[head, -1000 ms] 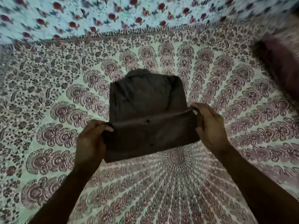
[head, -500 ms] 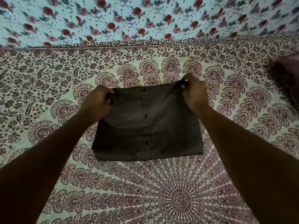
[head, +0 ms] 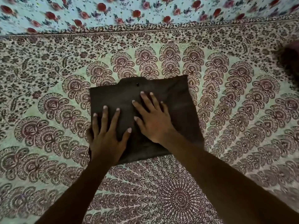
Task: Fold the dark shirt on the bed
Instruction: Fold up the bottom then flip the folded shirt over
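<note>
Now the dark brown buttoned cloth shirt (head: 176,101) lies folded into a flat rectangle on the paisley-printed bed (head: 48,110); left hand (head: 106,136) and right hand (head: 153,120) press it, fingers spread flat.

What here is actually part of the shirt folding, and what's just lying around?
Part of the job:
- dark shirt, folded into a rectangle
- left hand and right hand, both flat on it
- patterned bedspread under the shirt

Just lying about:
- floral cloth beyond the bedspread
- dark blurred thing at the right edge, too unclear to name
</note>
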The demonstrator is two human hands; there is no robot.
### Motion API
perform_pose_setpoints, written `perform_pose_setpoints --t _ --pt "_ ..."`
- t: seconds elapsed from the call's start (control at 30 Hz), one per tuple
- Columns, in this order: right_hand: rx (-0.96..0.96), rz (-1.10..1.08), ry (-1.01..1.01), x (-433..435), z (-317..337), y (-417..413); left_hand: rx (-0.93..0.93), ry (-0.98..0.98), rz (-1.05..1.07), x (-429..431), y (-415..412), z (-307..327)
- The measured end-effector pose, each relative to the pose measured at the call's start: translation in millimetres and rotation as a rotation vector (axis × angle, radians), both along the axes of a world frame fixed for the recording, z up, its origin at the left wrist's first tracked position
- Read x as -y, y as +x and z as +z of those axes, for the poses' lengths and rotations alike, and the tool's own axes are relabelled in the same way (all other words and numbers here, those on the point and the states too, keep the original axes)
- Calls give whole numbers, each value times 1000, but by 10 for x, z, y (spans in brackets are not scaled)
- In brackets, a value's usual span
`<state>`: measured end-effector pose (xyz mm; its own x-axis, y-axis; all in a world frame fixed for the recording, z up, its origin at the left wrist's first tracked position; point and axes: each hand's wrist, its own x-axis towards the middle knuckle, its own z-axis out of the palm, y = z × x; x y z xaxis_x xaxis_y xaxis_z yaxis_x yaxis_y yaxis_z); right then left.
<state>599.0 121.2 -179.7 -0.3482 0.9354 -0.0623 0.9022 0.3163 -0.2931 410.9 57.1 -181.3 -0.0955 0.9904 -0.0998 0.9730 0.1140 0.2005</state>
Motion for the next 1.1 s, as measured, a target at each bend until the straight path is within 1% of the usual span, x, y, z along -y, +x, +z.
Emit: perform_pose_setpoints --t 0.1,0.27,0.33,0.47,0.53,0.6,0.67,0.8,0.97,1.03,1.07,1.1 --pt "86 41 35 -149 -153 142 -24 31 33 83 -13 -120" --pt "125 51 3 -345 -110 421 -26 35 75 107 9 -117" --pt "147 -23 -29 -411 -100 579 -9 41 118 119 0 -115" --pt "95 -297 -94 -490 -83 844 -12 44 128 110 -3 -116" --pt "68 -399 -101 -479 -54 883 -2 46 133 111 0 -130" --pt "33 -374 -34 -374 -5 843 -3 56 139 118 -2 -135" --pt "8 -328 -27 -224 -14 826 -5 61 138 108 10 -136" --pt "60 -393 -90 -61 -119 968 -8 39 135 91 22 -127" --pt "60 -482 -131 -121 -24 942 11 -14 115 66 11 -91" --pt "73 -470 -51 -72 109 797 100 -4 145 55 -16 -32" --pt "78 -397 23 -22 180 694 169 9 216 69 -34 13" --pt "61 -290 87 43 242 584 222 22 329 96 -29 88"
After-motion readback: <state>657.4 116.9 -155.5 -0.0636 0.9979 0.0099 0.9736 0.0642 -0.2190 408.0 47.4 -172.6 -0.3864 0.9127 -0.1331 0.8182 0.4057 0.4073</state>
